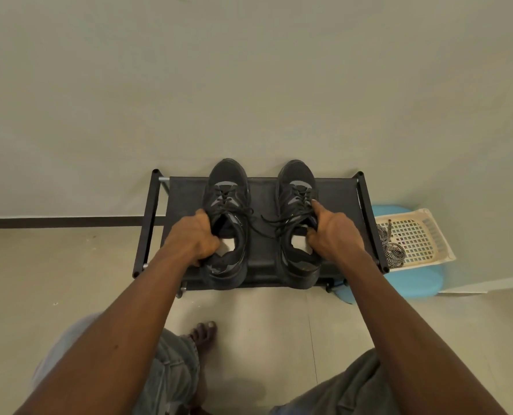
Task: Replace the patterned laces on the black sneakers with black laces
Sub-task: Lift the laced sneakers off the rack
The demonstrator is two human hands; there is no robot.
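Two black sneakers stand side by side on a black shoe rack, toes pointing away from me. Both carry black laces, whose loose ends trail between the shoes. My left hand grips the collar of the left sneaker, fingers curled into its opening. My right hand grips the collar of the right sneaker, with the forefinger stretched along its side. The patterned black-and-white laces lie in a cream basket to the right of the rack.
The rack stands on a pale tiled floor against a plain wall. The cream basket rests on a light blue stool at the rack's right end. My knees and a bare foot are below the rack.
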